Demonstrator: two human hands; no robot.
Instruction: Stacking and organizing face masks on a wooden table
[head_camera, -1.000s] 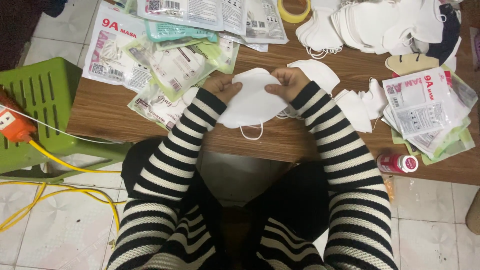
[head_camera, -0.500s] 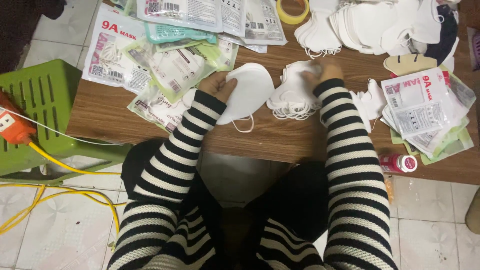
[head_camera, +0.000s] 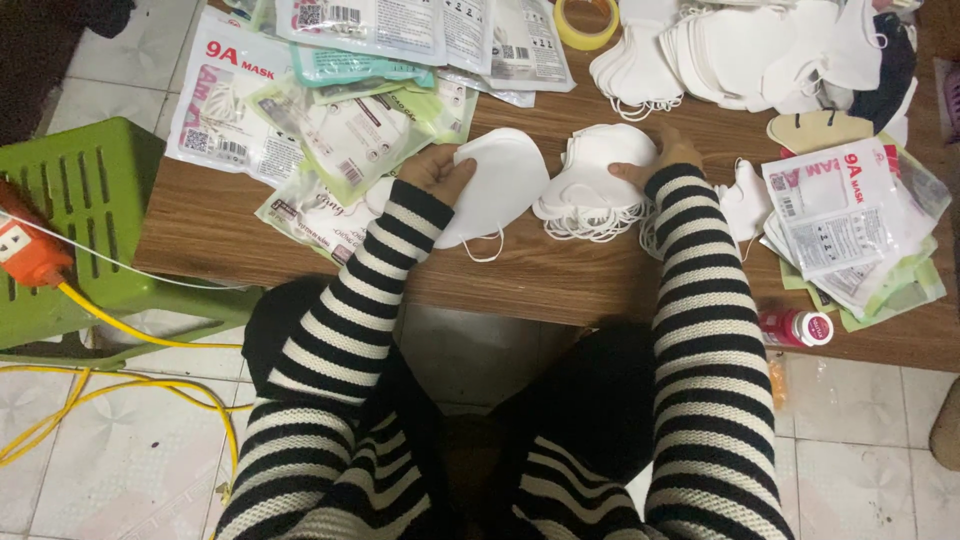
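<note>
White packaged masks (head_camera: 330, 130) and a tape roll (head_camera: 586, 20) crowd the wooden bench (head_camera: 560, 275). Left hand (head_camera: 437, 168) grips a folded white mask (head_camera: 495, 185), long axis running toward upper right, ear loop hanging nearest the person. Right hand (head_camera: 660, 160) clasps the neighbouring mask stack (head_camera: 592, 185).

1. There is one view only, from a camera worn on the person's head.
2. It faces steeply down over the striped sleeves (head_camera: 700, 330) and lap onto the wooden tabletop (head_camera: 560, 275).
3. It sits close: both hands fall in the upper middle, the tabletop's far edge is cut off beyond the fingers, and floor tiles (head_camera: 120, 450) fill the near corners.
</note>
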